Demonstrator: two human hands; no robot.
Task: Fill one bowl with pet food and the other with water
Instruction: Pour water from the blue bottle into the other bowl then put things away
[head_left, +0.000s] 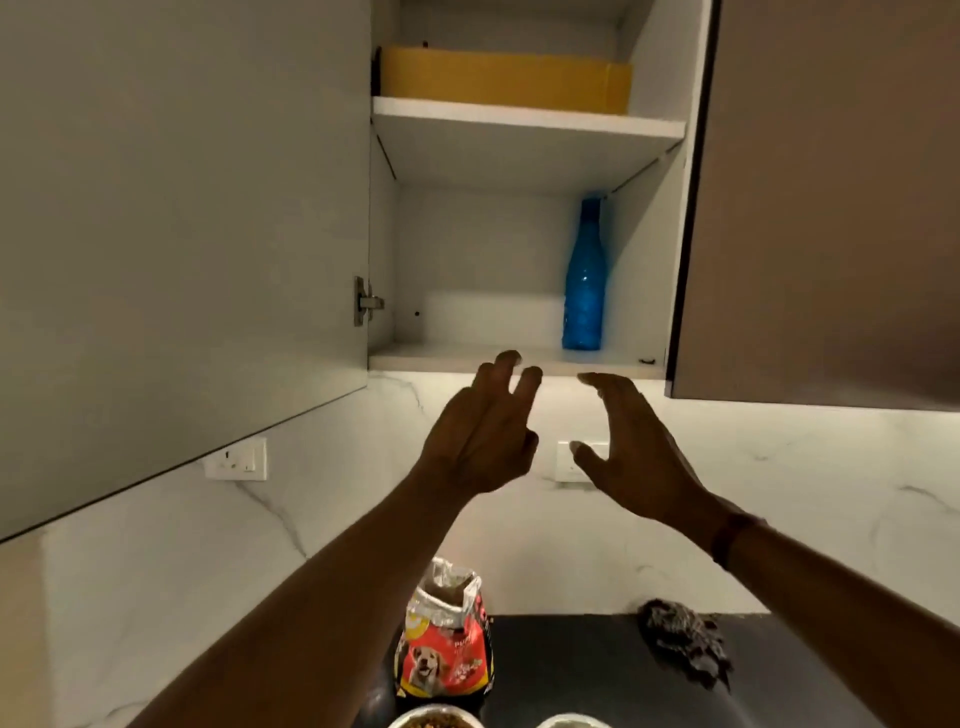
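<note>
A blue plastic bottle (582, 280) stands upright on the lower shelf of an open wall cabinet (519, 358), toward its right side. Both my hands are raised just below the shelf edge, empty. My left hand (483, 431) has relaxed, spread fingers; my right hand (634, 447) is open with the thumb apart, below and slightly right of the bottle. On the dark counter an open pet food bag (447, 654) with a dog picture stands upright. At the bottom edge a bowl (434, 719) holds kibble, and beside it the rim of a second bowl (569, 721) shows.
The cabinet door (182, 234) hangs open at left; a brown closed door (831, 208) is at right. A yellow box (504, 78) lies on the upper shelf. A dark cloth (685, 639) lies on the counter. Wall sockets (236, 460) sit on the marble backsplash.
</note>
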